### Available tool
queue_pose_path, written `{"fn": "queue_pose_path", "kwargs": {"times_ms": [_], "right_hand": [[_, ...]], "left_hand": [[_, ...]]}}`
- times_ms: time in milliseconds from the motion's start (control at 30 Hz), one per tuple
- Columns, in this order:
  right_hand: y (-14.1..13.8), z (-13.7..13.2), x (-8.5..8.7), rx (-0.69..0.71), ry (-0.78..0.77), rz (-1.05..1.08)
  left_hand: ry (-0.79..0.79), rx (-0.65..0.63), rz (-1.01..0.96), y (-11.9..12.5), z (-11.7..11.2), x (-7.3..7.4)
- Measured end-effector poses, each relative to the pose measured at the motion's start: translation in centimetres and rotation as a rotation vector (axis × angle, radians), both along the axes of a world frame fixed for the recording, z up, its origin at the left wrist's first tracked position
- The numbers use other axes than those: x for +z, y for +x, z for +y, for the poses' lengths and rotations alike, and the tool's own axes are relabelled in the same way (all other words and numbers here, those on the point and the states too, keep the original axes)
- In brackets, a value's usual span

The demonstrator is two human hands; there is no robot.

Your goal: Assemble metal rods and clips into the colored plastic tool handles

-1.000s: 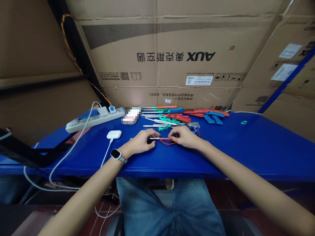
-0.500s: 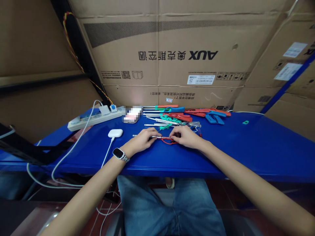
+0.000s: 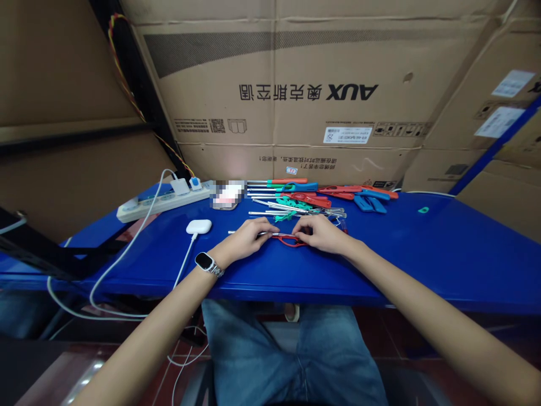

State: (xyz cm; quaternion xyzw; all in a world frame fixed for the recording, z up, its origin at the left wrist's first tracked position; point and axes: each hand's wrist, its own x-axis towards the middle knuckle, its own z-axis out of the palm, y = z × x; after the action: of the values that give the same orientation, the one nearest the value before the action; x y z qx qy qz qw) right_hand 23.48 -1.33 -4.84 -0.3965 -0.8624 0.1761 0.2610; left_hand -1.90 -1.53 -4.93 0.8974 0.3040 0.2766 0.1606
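On the blue table (image 3: 422, 254) my left hand (image 3: 245, 241) pinches the thin metal tube (image 3: 236, 232) of a long lighter-like tool lying flat. My right hand (image 3: 323, 234) is closed on that tool's red handle (image 3: 289, 241). The two hands are close together, a watch on my left wrist. Just behind them lies a pile of similar tools (image 3: 304, 200) with metal tubes and red, green and blue handles.
A white power strip (image 3: 160, 203) with plugs lies at the back left. A white charger puck (image 3: 198, 226) with its cable rests left of my hands. A small green piece (image 3: 421, 210) sits at the right. Large cardboard boxes (image 3: 296, 96) wall the back.
My hands stay on the red-handled tool; the tube's tip now shows a little further out left of my left hand. The view shifted slightly.
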Motion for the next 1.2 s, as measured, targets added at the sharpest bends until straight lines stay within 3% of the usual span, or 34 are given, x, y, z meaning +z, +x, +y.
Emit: {"fn": "queue_pose_path", "kwargs": {"times_ms": [600,800,1033,1200], "right_hand": [[0.1,-0.1,-0.2,-0.009,0.021,0.001],[0.1,-0.2,-0.1,-0.019,0.035,-0.015],[0.0,-0.9,0.6,-0.048,-0.008,-0.006],[0.2,-0.4,1.1,-0.104,0.03,0.096]], "left_hand": [[0.169,-0.008,0.218,0.3,-1.2,0.5],[0.2,0.056,0.32,0.6,-1.7,1.0],[0.223,0.051,0.184,0.4,-1.3,0.1],[0.2,0.058,0.129,0.5,-1.8,0.4]]}}
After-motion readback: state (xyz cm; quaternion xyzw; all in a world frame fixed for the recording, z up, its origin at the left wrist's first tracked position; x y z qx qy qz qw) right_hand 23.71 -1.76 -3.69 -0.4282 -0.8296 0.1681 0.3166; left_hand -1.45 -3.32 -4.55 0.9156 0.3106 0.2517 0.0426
